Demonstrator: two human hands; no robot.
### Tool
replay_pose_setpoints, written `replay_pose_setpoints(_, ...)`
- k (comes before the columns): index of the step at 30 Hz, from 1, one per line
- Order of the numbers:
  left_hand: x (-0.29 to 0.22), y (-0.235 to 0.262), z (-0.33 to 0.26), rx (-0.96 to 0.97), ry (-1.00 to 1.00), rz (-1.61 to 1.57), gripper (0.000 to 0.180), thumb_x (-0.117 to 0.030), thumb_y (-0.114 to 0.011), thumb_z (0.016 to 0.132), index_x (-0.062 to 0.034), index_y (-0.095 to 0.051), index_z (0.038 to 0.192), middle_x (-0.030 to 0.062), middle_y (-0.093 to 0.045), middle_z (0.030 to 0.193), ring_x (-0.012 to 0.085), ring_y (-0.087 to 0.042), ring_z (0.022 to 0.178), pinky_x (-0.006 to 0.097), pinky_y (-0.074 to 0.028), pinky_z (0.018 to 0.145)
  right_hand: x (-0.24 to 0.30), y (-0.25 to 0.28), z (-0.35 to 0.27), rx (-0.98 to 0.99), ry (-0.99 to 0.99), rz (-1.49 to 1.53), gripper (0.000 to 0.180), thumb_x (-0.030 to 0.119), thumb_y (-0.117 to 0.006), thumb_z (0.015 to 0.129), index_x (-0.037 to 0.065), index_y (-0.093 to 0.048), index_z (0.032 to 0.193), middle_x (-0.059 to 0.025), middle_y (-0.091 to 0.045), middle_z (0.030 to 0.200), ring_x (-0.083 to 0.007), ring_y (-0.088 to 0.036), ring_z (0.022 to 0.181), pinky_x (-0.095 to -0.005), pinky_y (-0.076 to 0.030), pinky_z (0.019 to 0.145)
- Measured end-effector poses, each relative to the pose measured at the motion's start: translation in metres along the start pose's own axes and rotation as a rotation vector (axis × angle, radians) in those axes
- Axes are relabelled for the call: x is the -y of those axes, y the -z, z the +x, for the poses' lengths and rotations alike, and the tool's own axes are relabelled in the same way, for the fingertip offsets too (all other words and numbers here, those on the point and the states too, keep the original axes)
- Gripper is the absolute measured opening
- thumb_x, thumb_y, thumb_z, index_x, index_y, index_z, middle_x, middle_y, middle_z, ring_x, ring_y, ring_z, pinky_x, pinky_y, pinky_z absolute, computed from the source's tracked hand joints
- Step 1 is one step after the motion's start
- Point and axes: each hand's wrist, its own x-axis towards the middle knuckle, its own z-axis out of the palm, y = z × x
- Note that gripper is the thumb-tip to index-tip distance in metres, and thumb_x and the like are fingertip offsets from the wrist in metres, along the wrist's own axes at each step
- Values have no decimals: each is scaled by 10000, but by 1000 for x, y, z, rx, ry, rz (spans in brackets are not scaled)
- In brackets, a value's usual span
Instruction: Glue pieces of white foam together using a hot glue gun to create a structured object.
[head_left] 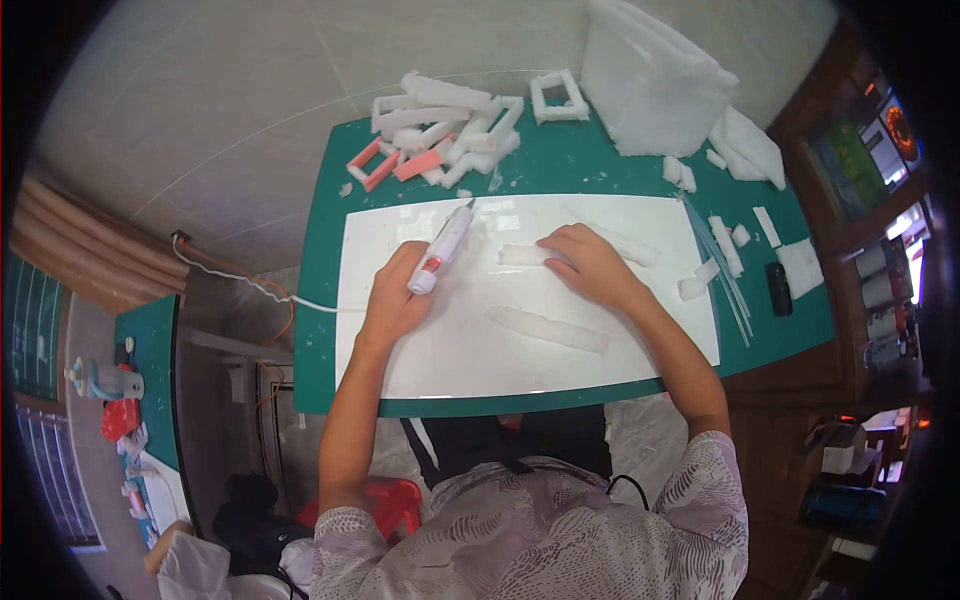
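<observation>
My left hand (398, 292) grips a white pen-shaped cutting tool (443, 245) with a red button, its tip pointing up and right above the white board (440, 350). A white cord (250, 280) trails off to the left from it. My right hand (588, 262) presses flat on a long white foam strip (522, 255) lying across the board's upper middle; the strip's right end (636, 249) shows past my fingers. A second white foam strip (548, 329) lies loose lower on the board, below both hands.
The board rests on a green cutting mat (320, 300). A heap of white and pink foam offcuts (440, 135) lies at the back, a large white foam block (650, 80) at back right. Small foam bits (725, 245) and a black object (779, 288) sit right.
</observation>
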Motion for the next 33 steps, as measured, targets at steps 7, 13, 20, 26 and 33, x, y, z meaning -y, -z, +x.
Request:
replay_pose_setpoints(7, -3, -1, 0, 11, 60, 7, 260, 34, -553, 795, 5, -602, 1048, 175, -614, 952, 368, -620, 818, 336, -495, 735, -9, -7, -4, -54, 32, 79, 216, 104, -621, 893, 22, -688, 1081, -130, -676, 1082, -306, -601, 1029, -377, -468, 931)
replay_pose_setpoints(13, -6, -2, -2, 9, 21, 48, 273, 38, -547, 790, 11, -601, 1056, 172, -619, 955, 358, -622, 815, 333, -495, 737, -18, 15, -5, -285, -79, 20, 189, 70, -609, 889, 26, -667, 1064, -124, -661, 1020, -312, -598, 1002, -385, -469, 922)
replay_pose_setpoints(20, -6, -2, -3, 17, 45, 40, 273, 32, -545, 800, 11, -604, 1065, 179, -626, 974, 362, -632, 836, 330, -497, 753, -40, 23, -9, -144, -270, 67, 195, 150, -615, 903, 40, -672, 1054, -143, -642, 1033, -324, -587, 1010, -384, -470, 907)
replay_pose_setpoints(26, -8, -5, 2, 24, 15, 16, 246, 24, -544, 818, 14, -604, 1056, 178, -625, 965, 365, -631, 830, 335, -495, 745, -50, 20, -12, -179, -177, -54, 189, 165, -628, 904, 38, -686, 1031, -141, -648, 1015, -322, -594, 974, -394, -477, 883)
replay_pose_setpoints(33, -3, -3, -4, 27, 12, 64, 277, 55, -538, 794, 21, -597, 1062, 185, -617, 953, 367, -619, 819, 341, -489, 737, -49, 15, -9, -184, -170, -26, 209, 185, -627, 903, 20, -708, 1001, -141, -656, 986, -317, -584, 981, -389, -469, 896)
